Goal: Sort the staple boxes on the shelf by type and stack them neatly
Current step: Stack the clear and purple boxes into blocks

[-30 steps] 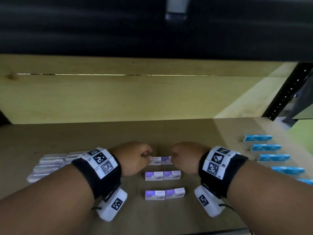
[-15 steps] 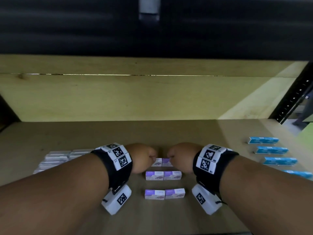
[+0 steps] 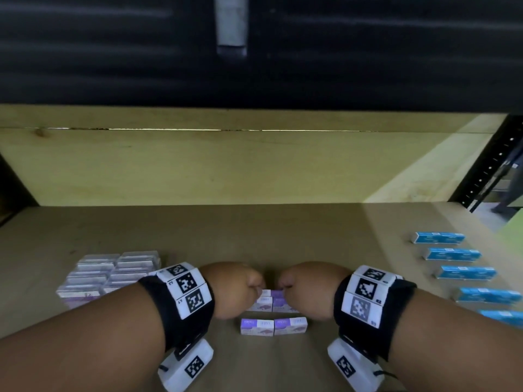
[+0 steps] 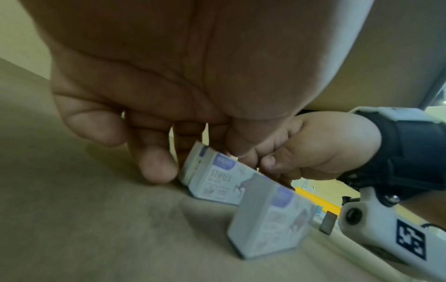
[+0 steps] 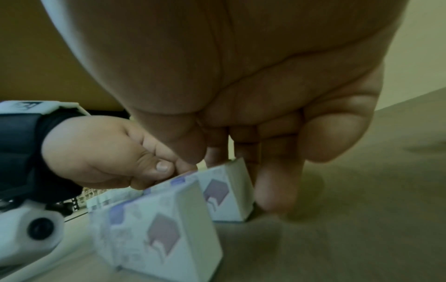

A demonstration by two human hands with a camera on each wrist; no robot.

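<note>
On the brown shelf board (image 3: 283,236), the left hand (image 3: 235,290) and right hand (image 3: 308,290) pinch 2 purple-white staple boxes (image 3: 268,293) by their outer ends, which look small, stiff, probably dense for their size.

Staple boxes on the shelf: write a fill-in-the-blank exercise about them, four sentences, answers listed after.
1. The left hand and the right hand pinch the held pair, boxes coloured white and ___.
2. The blue boxes lie in a line on the ___ side of the shelf.
3. The pale boxes sit bunched on the ___ side.
4. The front pair is touched by ___ hand.

Missing words: purple; right; left; neither
</note>
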